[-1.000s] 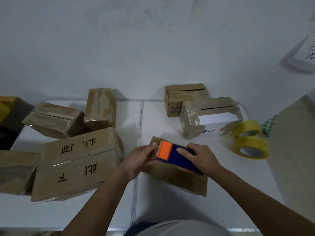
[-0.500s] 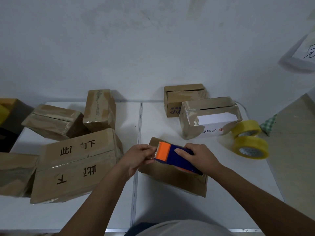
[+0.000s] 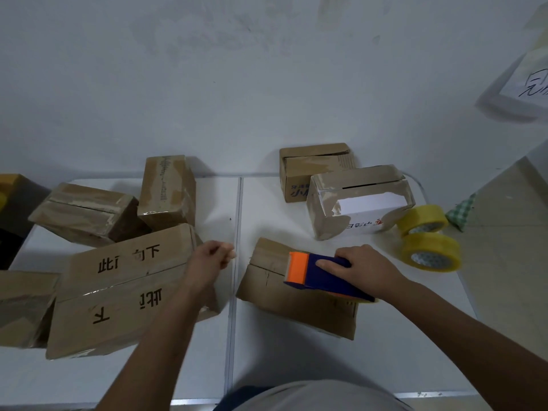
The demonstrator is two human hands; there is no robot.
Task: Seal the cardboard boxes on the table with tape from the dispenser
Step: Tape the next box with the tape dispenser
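Left hand (image 3: 209, 259) pulled away from orange dispenser (image 3: 320, 275) nose since 0.5 s ago, fingertips pinched, presumably on tape end; strip itself not visible. Right hand (image 3: 363, 269) gripping dispenser over unsealed box (image 3: 293, 307) seam, mid-table. Probably drawing tape out before sticking down.

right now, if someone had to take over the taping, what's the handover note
Right hand: grips the blue and orange tape dispenser, resting on the small box in front.
Left hand: pulled out to the left of that box, fingers pinched; clear tape between them cannot be made out.
Done: nothing certain on this box; its top seam looks bare.
Left: lay tape along the seam, cut it, then do the slotted box and the box behind it. Spare yellow rolls sit at the right.
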